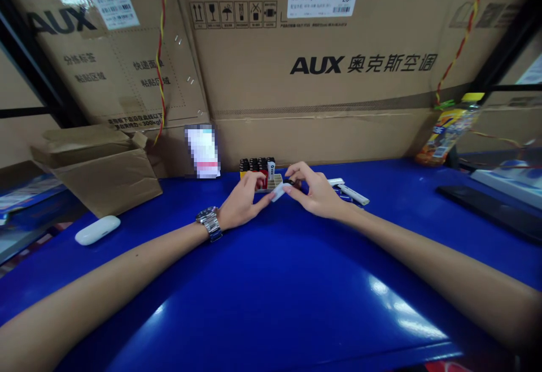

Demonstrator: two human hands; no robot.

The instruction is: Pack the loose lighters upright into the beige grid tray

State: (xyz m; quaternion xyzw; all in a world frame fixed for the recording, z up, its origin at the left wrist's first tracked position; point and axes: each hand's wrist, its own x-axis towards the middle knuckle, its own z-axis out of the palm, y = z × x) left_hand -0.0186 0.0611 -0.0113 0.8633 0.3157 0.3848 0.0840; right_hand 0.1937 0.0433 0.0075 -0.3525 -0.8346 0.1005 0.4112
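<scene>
Between my two hands, just above the blue table, is a small white lighter-shaped piece [279, 192] with a dark end. My right hand [317, 192] pinches it near that dark end. The thumb of my left hand [242, 201] presses its lower left end, with the fingers curled above. Right behind the hands stands a beige compartment tray [276, 180], partly covered by my left fingers. Upright in its left part are several black-topped pieces [256, 165] in red, yellow and white. More loose white and blue pieces [353, 194] lie to the right of my right hand.
A screen-like device [203, 152] leans against the large cardboard box [322, 112] at the back. An open carton [105, 174] and a white rounded case [97, 230] sit left. A drink bottle [449, 129] and a black flat bar [486, 211] are right. Twisted wires [160, 50] hang down.
</scene>
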